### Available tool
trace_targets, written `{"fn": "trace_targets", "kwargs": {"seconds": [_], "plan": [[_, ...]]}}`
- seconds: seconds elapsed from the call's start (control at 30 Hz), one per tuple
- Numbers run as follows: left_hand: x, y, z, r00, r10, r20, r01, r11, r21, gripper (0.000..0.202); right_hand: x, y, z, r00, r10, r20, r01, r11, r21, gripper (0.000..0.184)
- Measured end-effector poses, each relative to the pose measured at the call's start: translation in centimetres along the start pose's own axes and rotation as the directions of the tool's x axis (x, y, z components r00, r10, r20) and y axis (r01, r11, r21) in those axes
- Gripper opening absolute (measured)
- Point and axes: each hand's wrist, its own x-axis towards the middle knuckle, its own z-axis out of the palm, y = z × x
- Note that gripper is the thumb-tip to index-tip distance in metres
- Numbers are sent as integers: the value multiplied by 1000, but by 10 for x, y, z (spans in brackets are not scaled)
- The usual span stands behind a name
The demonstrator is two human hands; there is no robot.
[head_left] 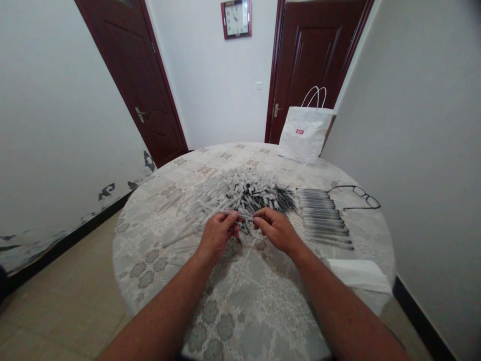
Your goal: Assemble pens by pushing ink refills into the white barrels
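A slim clear pen barrel (246,217) lies crosswise between my hands, above the front of a large heap. My left hand (218,233) is closed around its left part with thumb and fingers. At the barrel's right end, my right hand (277,229) is closed in a pinch; whether a small part sits in the fingertips is too fine to make out. Behind the hands spreads the heap of loose pen parts: clear barrels (199,200) to the left, small white and black pieces (250,190) in the middle, thin dark refills (286,199) at the right.
Right of the heap, several assembled-looking pens (323,216) lie in a neat row, with black-framed eyeglasses (363,193) beyond. A flat white packet (356,275) lies near my right forearm. A white paper bag (306,131) stands at the back of the round, cloth-covered table (248,311).
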Motion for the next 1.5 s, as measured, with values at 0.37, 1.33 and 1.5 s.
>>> {"fn": "trace_targets", "kwargs": {"seconds": [0.37, 1.33, 1.5], "plan": [[5, 7, 5, 998, -24, 52, 23, 999, 27, 38, 6, -6, -12, 992, 116, -50, -100, 964, 246, 35], [5, -31, 41, 825, 104, 556, -562, 45, 826, 19, 17, 8, -37, 845, 245, -476, 27, 869, 495, 30], [6, -39, 49, 828, 56, 558, -552, -96, 828, 15, 17, 6, -35, 860, 253, -444, 31, 842, 539, 31]]}}
